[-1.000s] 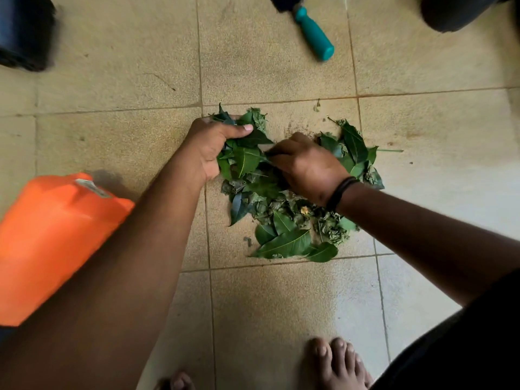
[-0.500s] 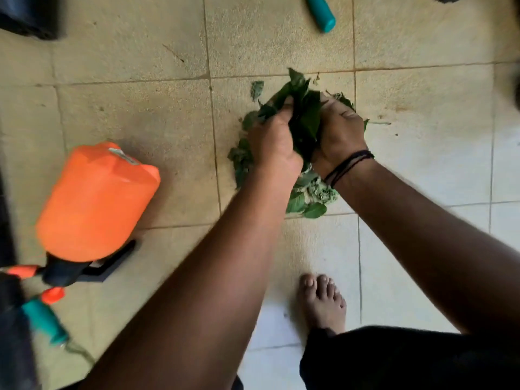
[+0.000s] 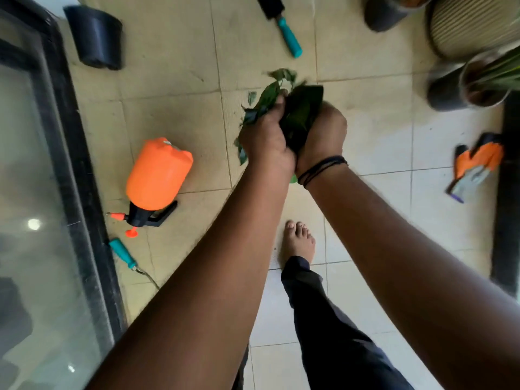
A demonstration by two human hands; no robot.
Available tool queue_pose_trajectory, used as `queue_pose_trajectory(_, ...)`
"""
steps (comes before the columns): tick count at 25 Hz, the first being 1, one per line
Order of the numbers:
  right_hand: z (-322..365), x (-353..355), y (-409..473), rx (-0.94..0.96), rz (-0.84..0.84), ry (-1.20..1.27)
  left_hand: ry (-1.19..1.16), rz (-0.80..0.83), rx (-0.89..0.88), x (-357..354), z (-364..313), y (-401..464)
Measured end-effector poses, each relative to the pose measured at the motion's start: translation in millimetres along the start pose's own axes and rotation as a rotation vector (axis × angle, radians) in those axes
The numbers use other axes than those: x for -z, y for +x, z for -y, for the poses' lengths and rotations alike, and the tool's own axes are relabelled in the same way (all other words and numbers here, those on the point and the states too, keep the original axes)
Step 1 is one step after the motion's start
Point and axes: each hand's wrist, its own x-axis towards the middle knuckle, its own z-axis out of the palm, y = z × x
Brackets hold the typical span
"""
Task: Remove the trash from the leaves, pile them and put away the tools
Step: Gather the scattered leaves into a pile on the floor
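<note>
A bunch of green leaves [image 3: 302, 108] is squeezed between both of my hands above the tiled floor. My left hand [image 3: 266, 139] grips the left side of the bunch, and my right hand [image 3: 323, 133] grips its right side; the two hands press together. A small leaf scrap [image 3: 251, 97] lies on the tile just left of the bunch. An orange sprayer [image 3: 157, 175] lies on its side at the left. A teal-handled brush [image 3: 282, 26] lies at the top, and a teal-handled tool [image 3: 123, 253] lies at the lower left. Orange gloves [image 3: 475, 164] lie at the right.
A glass door with a black frame [image 3: 73, 153] runs down the left side. A black pot [image 3: 95, 38] lies tipped at the top left. Pots with plants [image 3: 467, 83] stand at the top right, beside a dark ledge [image 3: 506, 206]. My bare foot [image 3: 298, 240] stands on the tiles below my hands.
Both hands closed in on the leaf pile, gathered it and lifted it off the floor as a bunch. The view has pulled back and up, showing more of the floor.
</note>
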Motion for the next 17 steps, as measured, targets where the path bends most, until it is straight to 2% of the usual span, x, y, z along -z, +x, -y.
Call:
queue_pose_trajectory(1, 43.3, -14.9, -41.0, 0.052, 0.015, 0.142, -0.001, 0.002, -0.015, -9.4, -15.1, -25.6)
queue_pose_trajectory(4, 125.6, -35.5, -151.4, -0.171, 0.178, 0.636, -0.069, 0.047, -0.074, -39.0, -62.5, -110.1)
queue_pose_trajectory(5, 153.7, -37.3, -180.4, -0.200, 0.188, 0.699, -0.076, 0.071, -0.087, -50.1, -81.5, -147.5)
queue_pose_trajectory(9, 264.0, -34.6, -325.3, -0.170, 0.244, 0.692, -0.043, 0.115, -0.138, -88.3, -147.2, -315.5)
queue_pose_trajectory(12, 312.3, -23.8, -406.1, -0.159, 0.269, 0.681, -0.014, 0.151, -0.184, -104.5, -174.8, -410.1)
queue_pose_trajectory(17, 372.4, -29.3, -491.7, -0.098, 0.349, 0.753, -0.006, 0.221, -0.219, -123.8, -218.5, -503.0)
